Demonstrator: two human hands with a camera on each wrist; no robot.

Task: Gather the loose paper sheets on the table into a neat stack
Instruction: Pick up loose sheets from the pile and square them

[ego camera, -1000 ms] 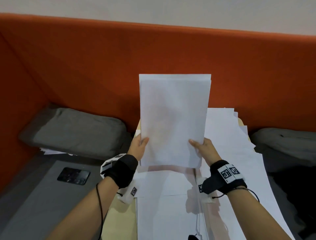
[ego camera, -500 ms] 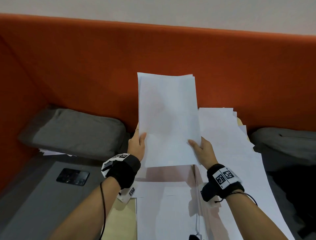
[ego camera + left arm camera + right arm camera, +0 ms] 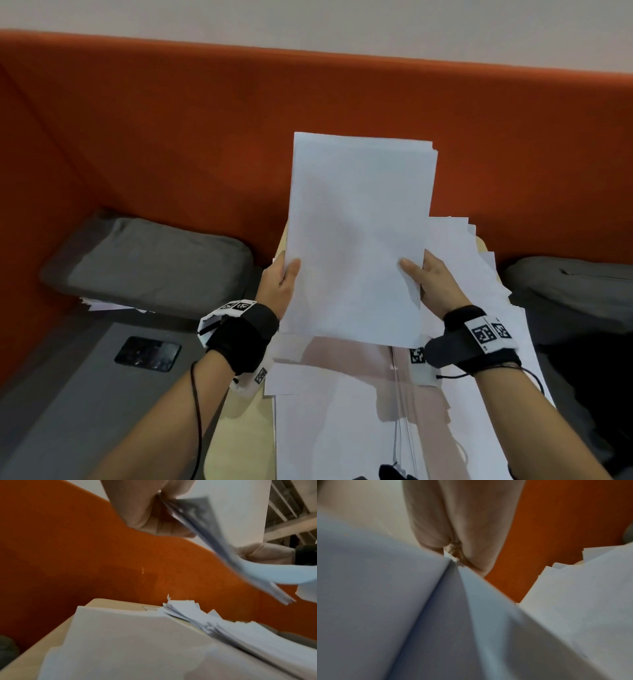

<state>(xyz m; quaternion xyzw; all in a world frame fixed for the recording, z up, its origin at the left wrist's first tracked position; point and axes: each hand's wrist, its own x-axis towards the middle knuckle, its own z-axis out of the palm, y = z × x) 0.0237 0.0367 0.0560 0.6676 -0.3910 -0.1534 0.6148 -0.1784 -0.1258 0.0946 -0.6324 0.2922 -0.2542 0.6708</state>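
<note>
I hold a bundle of white paper sheets (image 3: 358, 236) upright above the table, tilted a little to the right. My left hand (image 3: 279, 284) grips its lower left edge, thumb on the front. My right hand (image 3: 433, 282) grips the lower right edge the same way. The left wrist view shows the bundle (image 3: 219, 545) edge-on, pinched by my left hand (image 3: 154, 513), its sheets slightly fanned. In the right wrist view the bundle (image 3: 385, 601) fills the frame under my right hand (image 3: 457, 527). More loose sheets (image 3: 342, 411) lie spread on the wooden table (image 3: 239, 438), with a fanned pile (image 3: 472, 284) to the right.
An orange padded wall (image 3: 171, 137) runs behind and to the left. A grey cushion (image 3: 150, 270) lies at left with some paper under it. A dark phone (image 3: 148, 353) rests on the grey seat. Another grey cushion (image 3: 568, 284) sits at right.
The bundle was turned narrower half a second ago and now faces me more squarely again. Both hands stayed on its lower edges and shifted slightly.
</note>
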